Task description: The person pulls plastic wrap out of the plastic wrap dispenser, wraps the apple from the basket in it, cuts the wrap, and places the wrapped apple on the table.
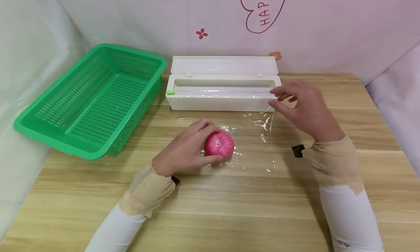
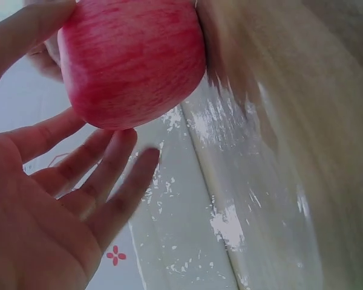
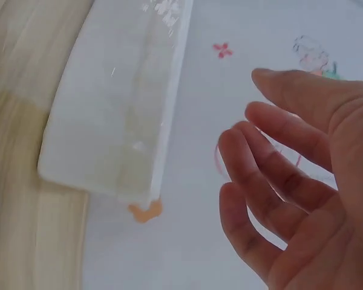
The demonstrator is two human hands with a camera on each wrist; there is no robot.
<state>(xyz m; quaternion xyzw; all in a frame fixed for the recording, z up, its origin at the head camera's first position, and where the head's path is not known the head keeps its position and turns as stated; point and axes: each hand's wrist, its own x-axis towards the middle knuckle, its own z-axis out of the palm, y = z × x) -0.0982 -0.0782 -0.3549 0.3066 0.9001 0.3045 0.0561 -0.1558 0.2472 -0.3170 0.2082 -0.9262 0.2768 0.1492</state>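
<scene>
My left hand [image 1: 190, 146] grips a pink-red apple [image 1: 219, 145] between thumb and fingers, and the left wrist view shows the apple [image 2: 133, 60] from the side. Beneath it, a sheet of clear cling film [image 1: 252, 146] lies over the tabletop and runs back to a white cling film box [image 1: 223, 103]. The box stands with its lid [image 1: 224, 65] up and a roll [image 1: 223, 90] inside. At the box's right front corner hovers my right hand [image 1: 302, 108]. In the right wrist view, that hand [image 3: 290, 181] has loosely bent fingers, thumb apart, with nothing between them.
A green perforated basket [image 1: 111, 135] stands at the left, close to the box. A bright green tab [image 1: 171, 92] sits on the box's left front corner. Behind the wooden table [image 1: 210, 215] hangs a white backdrop [image 1: 131, 18] with red drawings.
</scene>
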